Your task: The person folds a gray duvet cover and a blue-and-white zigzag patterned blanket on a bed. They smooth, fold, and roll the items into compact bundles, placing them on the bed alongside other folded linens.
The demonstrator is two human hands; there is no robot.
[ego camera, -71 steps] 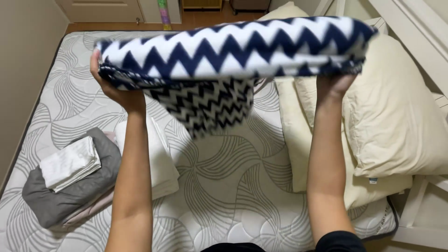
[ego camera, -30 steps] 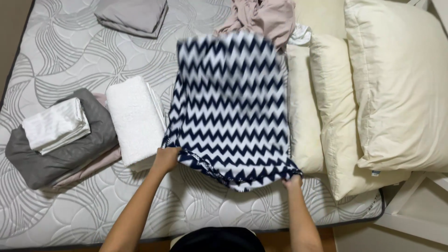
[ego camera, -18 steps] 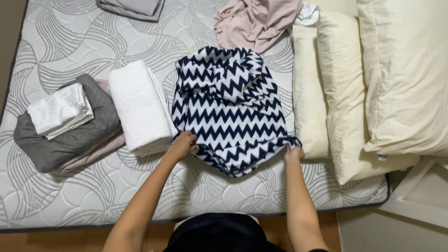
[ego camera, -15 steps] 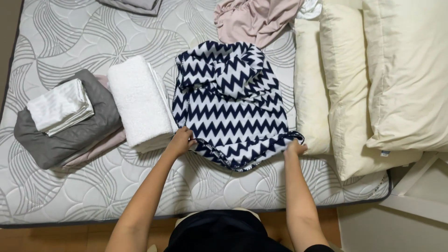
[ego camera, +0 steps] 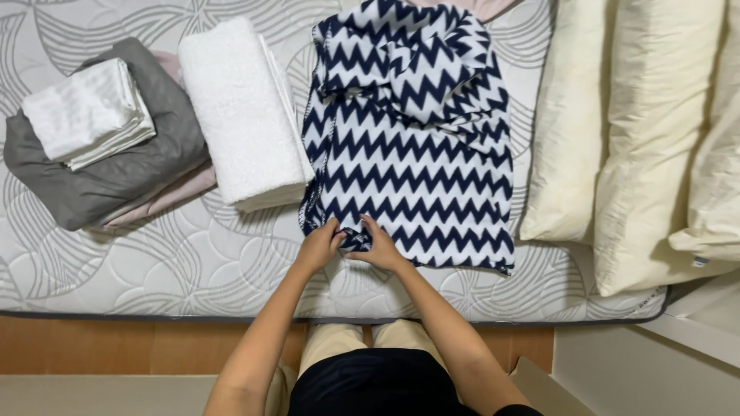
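A navy and white zigzag blanket (ego camera: 412, 146) lies spread on the bare mattress (ego camera: 139, 262), its far end crumpled. My left hand (ego camera: 320, 245) and my right hand (ego camera: 378, 245) meet at the middle of its near edge. Both pinch a small bunch of that edge between their fingers. My forearms reach up from the bottom of the view.
A folded white towel (ego camera: 243, 115) lies just left of the blanket. Further left sits a pile of grey cloth (ego camera: 123, 169) with a folded white sheet (ego camera: 89, 112) on top. Cream pillows (ego camera: 640, 146) line the right side. The mattress edge and wooden floor (ego camera: 116, 347) are below.
The blanket was held up, then laid flat on the mattress. My hands slid from its two near corners inward and now meet at the middle of the near edge.
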